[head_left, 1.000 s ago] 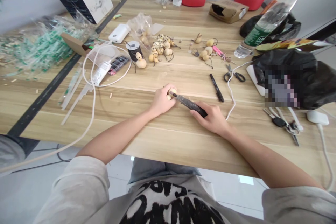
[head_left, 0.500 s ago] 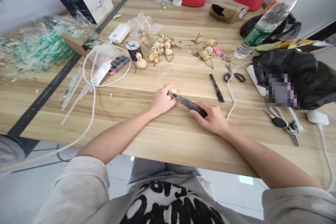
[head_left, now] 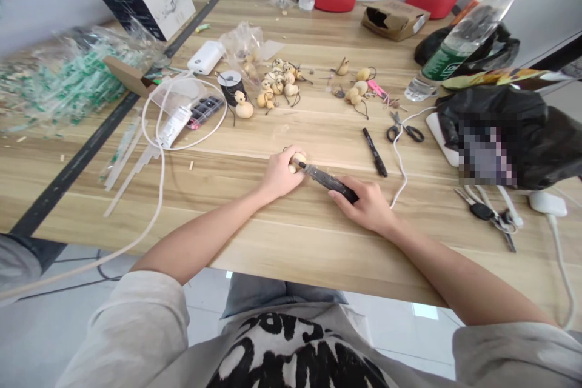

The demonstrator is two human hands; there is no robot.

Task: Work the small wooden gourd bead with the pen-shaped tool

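Around a small pale gourd [head_left: 297, 160], the fingers of my left hand [head_left: 282, 174] are closed, hiding part of it. My right hand [head_left: 366, 203] grips a dark pen-shaped tool [head_left: 331, 182], which looks like a soldering or wood-burning pen. Its tip meets the gourd or lies right in front of it; I cannot tell which. Beyond my hands sits a cluster of small gourds [head_left: 279, 82] with dark cords. One gourd with a drawn face [head_left: 244, 105] stands beside a spool of black cord [head_left: 231, 86]. A few more gourds [head_left: 355, 94] lie further right.
Right of my hands are a black marker [head_left: 374, 153], scissors [head_left: 404, 132], keys [head_left: 488, 212] and a black plastic bag [head_left: 541, 127]. A plastic bottle [head_left: 454, 51] leans behind them. A white cable [head_left: 159, 206] loops across the left side, near clear packets [head_left: 91, 79] and a box [head_left: 168, 3].
Both hands, the gourd and the pen-shaped tool hold nearly the same position. The whole view has shifted very slightly; nothing on the table has visibly moved.
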